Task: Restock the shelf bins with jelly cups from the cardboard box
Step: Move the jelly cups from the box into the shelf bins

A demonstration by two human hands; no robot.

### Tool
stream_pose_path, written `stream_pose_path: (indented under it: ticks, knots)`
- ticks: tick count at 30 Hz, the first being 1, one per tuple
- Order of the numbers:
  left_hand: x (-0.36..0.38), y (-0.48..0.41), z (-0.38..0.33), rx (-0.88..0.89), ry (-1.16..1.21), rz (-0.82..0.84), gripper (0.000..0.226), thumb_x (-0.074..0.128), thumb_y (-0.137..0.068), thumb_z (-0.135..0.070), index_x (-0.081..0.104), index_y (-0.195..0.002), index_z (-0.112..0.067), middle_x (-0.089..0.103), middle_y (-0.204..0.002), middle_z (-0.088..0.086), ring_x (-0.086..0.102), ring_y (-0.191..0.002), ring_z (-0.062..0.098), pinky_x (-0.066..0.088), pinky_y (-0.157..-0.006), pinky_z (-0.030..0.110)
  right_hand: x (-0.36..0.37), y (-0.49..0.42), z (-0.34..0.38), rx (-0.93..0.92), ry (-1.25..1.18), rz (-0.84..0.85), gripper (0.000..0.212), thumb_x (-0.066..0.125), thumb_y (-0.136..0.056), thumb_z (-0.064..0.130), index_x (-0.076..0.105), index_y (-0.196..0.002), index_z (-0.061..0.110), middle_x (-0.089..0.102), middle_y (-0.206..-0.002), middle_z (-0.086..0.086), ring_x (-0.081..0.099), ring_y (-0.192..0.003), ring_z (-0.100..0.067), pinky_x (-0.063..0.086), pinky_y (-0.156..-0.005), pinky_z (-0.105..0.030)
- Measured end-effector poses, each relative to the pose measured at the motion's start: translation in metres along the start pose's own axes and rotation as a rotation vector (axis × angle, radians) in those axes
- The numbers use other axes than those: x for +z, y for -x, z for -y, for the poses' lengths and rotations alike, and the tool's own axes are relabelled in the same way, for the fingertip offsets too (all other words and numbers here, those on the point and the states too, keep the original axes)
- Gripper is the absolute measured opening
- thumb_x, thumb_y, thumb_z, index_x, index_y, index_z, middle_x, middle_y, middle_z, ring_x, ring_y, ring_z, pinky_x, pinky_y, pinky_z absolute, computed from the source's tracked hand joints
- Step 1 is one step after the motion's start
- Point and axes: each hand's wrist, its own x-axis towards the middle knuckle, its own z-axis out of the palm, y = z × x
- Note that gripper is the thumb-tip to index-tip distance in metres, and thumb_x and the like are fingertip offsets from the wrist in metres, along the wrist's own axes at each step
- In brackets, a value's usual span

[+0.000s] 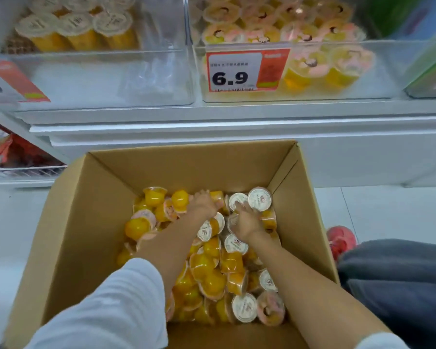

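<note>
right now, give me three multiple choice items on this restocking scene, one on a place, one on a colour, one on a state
1. Where are the left hand and the right hand?
A) inside the brown cardboard box
B) inside the left shelf bin
C) on the price tag

2. The lids of the jelly cups in the right clear plastic bin are mostly:
A) green
B) pink
C) blue

3. The brown cardboard box is:
A) taped shut
B) tipped on its side
C) open at the top

Answers:
1 A, both hands reach down between its walls.
2 B, pink lids show through the clear front.
3 C, its top is open and its contents are in plain sight.
</note>
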Motion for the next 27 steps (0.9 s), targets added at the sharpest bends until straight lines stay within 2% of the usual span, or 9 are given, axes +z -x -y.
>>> stream_pose_path:
  ticks: [4, 7, 10, 13, 16, 19, 23, 25, 27]
  knots:
    - [0.003, -0.021, 0.001, -0.134, 0.127, -0.045, 0.071, 0.049, -0.086, -0.066, 0.056, -0.13, -0.01, 0.051, -0.135, 0.014, 0.036, -0.131, 0.029, 0.03, -0.107, 0.038, 0.006, -0.002, -0.004, 0.034, -0.016, -0.128, 0.058, 0.057, -0.087, -0.002, 0.04, -0.141, 0.011, 0.049, -0.139, -0.011, 0.044, -0.129, -0.028, 0.041, -0.106, -0.034]
    - [0.01, -0.029, 0.004, -0.201, 0.232, -0.071, 0.068, 0.061, -0.072, -0.067, 0.067, -0.111, -0.012, 0.06, -0.121, 0.011, 0.048, -0.12, 0.03, 0.041, -0.1, 0.039, 0.007, -0.003, -0.01, 0.068, -0.113, -0.135, 0.053, 0.058, -0.088, 0.0, 0.045, -0.138, 0.009, 0.053, -0.135, -0.011, 0.049, -0.126, -0.026, 0.045, -0.103, -0.033]
    - [0.009, -0.018, 0.001, -0.16, 0.383, -0.112, 0.044, 0.067, -0.071, -0.05, 0.069, -0.091, -0.01, 0.068, -0.095, 0.011, 0.06, -0.098, 0.032, 0.051, -0.079, 0.035, 0.001, 0.002, -0.014, 0.085, -0.167, -0.164, 0.05, 0.058, -0.092, 0.015, 0.043, -0.139, 0.009, 0.052, -0.135, -0.01, 0.048, -0.126, -0.026, 0.043, -0.102, -0.034]
    - [0.008, 0.0, 0.008, -0.047, 0.71, -0.123, 0.017, 0.068, -0.079, -0.021, 0.068, -0.091, -0.009, 0.063, -0.071, 0.007, 0.06, -0.076, 0.029, 0.043, -0.06, 0.027, -0.014, 0.011, -0.014, 0.108, -0.214, -0.227, 0.044, 0.048, -0.098, 0.028, 0.045, -0.137, 0.008, 0.053, -0.134, -0.011, 0.049, -0.124, -0.028, 0.042, -0.099, -0.036]
    - [-0.012, 0.019, 0.021, -0.049, 1.088, 0.095, 0.039, 0.069, -0.084, -0.011, 0.061, -0.122, -0.017, 0.065, -0.105, 0.005, 0.064, -0.095, 0.023, 0.057, -0.073, 0.03, -0.034, 0.019, -0.005, 0.162, -0.408, -0.21, 0.041, 0.037, -0.102, 0.032, 0.052, -0.13, 0.007, 0.057, -0.13, -0.013, 0.053, -0.118, -0.029, 0.044, -0.098, -0.037]
    - [-0.051, 0.045, 0.026, -0.067, 1.322, 0.354, 0.057, 0.066, -0.087, -0.002, 0.047, -0.137, -0.022, 0.049, -0.132, 0.013, 0.062, -0.108, 0.036, 0.061, -0.073, 0.037, -0.059, 0.031, 0.015, 0.191, -0.68, -0.219, 0.04, 0.037, -0.103, 0.032, 0.057, -0.123, 0.005, 0.06, -0.123, -0.011, 0.055, -0.116, -0.028, 0.043, -0.099, -0.039]
    - [-0.112, 0.085, 0.027, 0.028, 1.439, 0.307, 0.049, 0.058, -0.082, 0.014, 0.054, -0.124, -0.011, 0.042, -0.138, 0.017, 0.053, -0.12, 0.034, 0.061, -0.074, 0.037, -0.105, 0.057, 0.056, 0.096, -0.731, -0.3, 0.038, 0.043, -0.099, 0.037, 0.064, -0.102, 0.005, 0.065, -0.086, -0.007, 0.059, -0.077, -0.024, 0.049, -0.074, -0.04]
    - [-0.145, 0.108, 0.03, 0.072, 1.498, 0.284, 0.029, 0.056, -0.084, 0.005, 0.055, -0.112, -0.005, 0.041, -0.139, 0.015, 0.051, -0.121, 0.032, 0.059, -0.077, 0.039, -0.133, 0.078, 0.081, 0.001, -0.692, -0.327, 0.039, 0.042, -0.1, 0.037, 0.064, -0.104, 0.005, 0.065, -0.086, -0.01, 0.055, -0.072, -0.023, 0.047, -0.068, -0.04]
    - [-0.175, 0.136, 0.036, 0.108, 1.557, 0.284, 0.017, 0.054, -0.092, -0.014, 0.057, -0.106, -0.005, 0.048, -0.128, 0.016, 0.057, -0.111, 0.032, 0.054, -0.086, 0.045, -0.16, 0.098, 0.107, -0.103, -0.637, -0.355, 0.035, 0.042, -0.1, 0.036, 0.063, -0.109, 0.009, 0.065, -0.095, -0.009, 0.059, -0.079, -0.023, 0.051, -0.072, -0.039]
